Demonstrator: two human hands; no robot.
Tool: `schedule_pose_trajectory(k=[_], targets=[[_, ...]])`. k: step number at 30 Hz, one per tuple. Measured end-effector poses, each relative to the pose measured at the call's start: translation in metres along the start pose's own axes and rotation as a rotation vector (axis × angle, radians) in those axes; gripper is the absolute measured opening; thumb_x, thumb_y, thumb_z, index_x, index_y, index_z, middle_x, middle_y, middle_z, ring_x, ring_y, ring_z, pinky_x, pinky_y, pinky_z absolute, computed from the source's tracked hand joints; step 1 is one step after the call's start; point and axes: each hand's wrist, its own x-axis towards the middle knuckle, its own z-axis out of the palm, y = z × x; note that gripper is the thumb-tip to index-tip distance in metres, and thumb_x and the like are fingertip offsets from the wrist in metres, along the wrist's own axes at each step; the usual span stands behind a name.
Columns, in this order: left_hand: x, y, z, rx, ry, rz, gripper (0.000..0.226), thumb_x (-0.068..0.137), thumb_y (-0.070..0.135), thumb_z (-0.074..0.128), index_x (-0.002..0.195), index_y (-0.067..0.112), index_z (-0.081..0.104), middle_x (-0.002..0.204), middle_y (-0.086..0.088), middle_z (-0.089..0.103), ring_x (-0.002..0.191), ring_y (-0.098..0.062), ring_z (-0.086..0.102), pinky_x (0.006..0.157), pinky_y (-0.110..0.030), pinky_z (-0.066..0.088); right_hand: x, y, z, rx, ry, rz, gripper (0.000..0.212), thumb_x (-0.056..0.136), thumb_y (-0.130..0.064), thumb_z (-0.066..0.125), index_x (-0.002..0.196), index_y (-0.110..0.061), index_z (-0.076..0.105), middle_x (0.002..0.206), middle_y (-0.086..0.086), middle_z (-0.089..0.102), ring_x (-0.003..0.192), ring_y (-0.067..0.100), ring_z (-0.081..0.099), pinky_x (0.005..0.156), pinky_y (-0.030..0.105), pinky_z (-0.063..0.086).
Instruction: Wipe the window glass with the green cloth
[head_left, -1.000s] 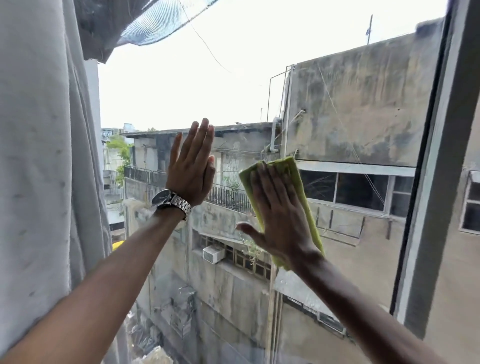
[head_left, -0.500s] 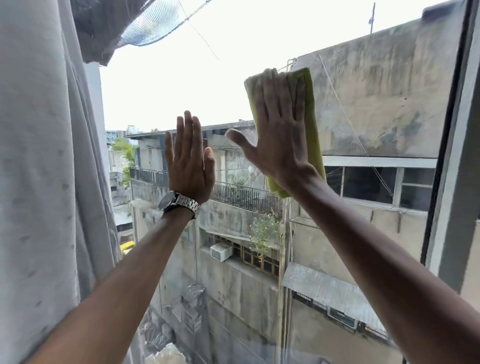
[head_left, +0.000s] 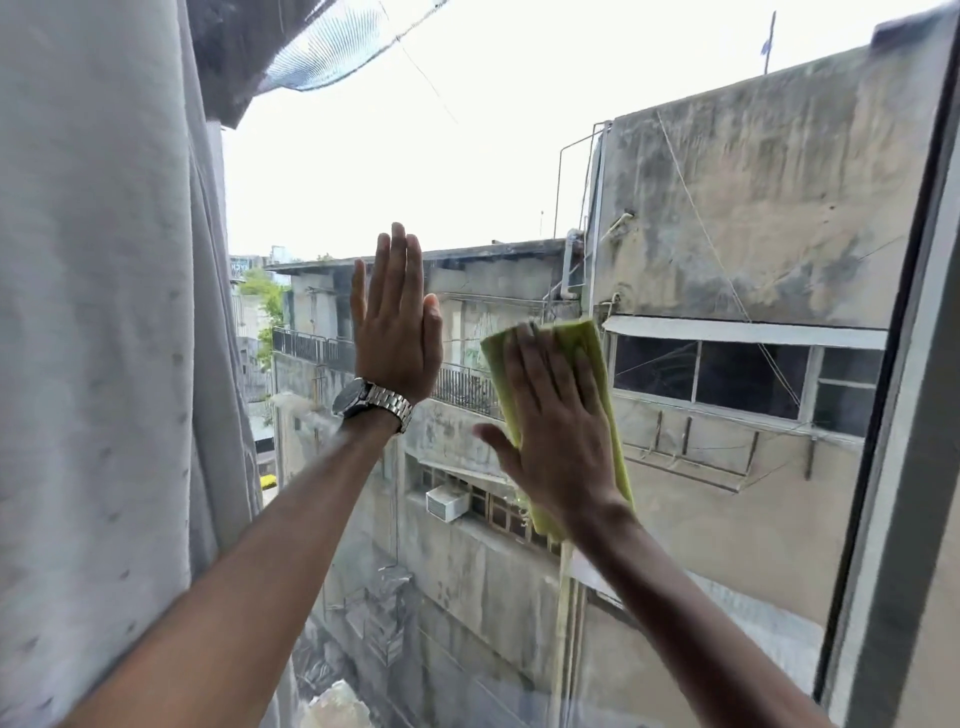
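Right hand (head_left: 558, 441) lies flat, fingers together and pointing up, thumb spread to the left, pressing the cloth (head_left: 587, 364) against the glass (head_left: 467, 171); no curled grip, palm pressure only. Cloth is green, folded to a long strip, tilted slightly, its top edge showing above the fingertips and its lower end showing below the wrist. It sits about mid-height on the pane, right of centre. Left hand (head_left: 397, 332) is open and flat, fingers up and close together, palm on the glass just left of the cloth, holding nothing; the two hands are apart. A metal watch (head_left: 371, 402) is on the left wrist. Grey curtain (head_left: 104, 338) hangs along the left edge; dark frame (head_left: 904, 364) runs down the right.
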Motion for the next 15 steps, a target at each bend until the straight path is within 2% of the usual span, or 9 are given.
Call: schedule_pose_trajectory(k=[4,7,11,15], targets=[[-0.001,-0.003,0.003,0.004,0.016,0.019,0.057,0.101,0.019,0.029,0.155,0.002,0.023,0.166,-0.017,0.024,0.157,-0.027,0.019,0.127,-0.056,0.017,0.115,0.009,-0.044,0.0,0.137,0.085,0.093,0.098,-0.073,0.022,0.161,-0.006,0.015,0.17,0.014,0.015,0.159,0.03,0.01,0.131,0.049,0.01],[-0.001,-0.006,0.006,-0.007,0.028,0.035,0.057,0.101,0.02,0.027,0.155,0.002,0.024,0.166,-0.017,0.025,0.156,-0.027,0.019,0.127,-0.056,0.018,0.131,0.009,-0.046,-0.03,0.124,0.061,0.094,0.098,-0.074,0.02,0.162,-0.007,0.013,0.171,0.014,0.012,0.159,0.03,0.008,0.131,0.05,0.011],[-0.001,-0.005,0.005,-0.001,0.037,0.025,0.057,0.101,0.022,0.025,0.155,0.002,0.025,0.165,-0.017,0.026,0.156,-0.028,0.021,0.127,-0.057,0.018,0.044,0.002,-0.009,-0.027,0.041,-0.049,0.093,0.097,-0.075,0.014,0.162,-0.009,0.015,0.171,0.013,0.012,0.159,0.03,0.009,0.13,0.051,0.016],[0.001,-0.003,0.005,-0.009,0.035,0.022,0.058,0.101,0.023,0.025,0.154,0.001,0.027,0.165,-0.019,0.027,0.156,-0.029,0.022,0.126,-0.057,0.019,-0.074,-0.007,0.028,-0.007,-0.09,-0.09,0.09,0.097,-0.075,0.024,0.16,-0.011,0.024,0.17,0.01,0.018,0.157,0.028,0.018,0.125,0.051,0.024]])
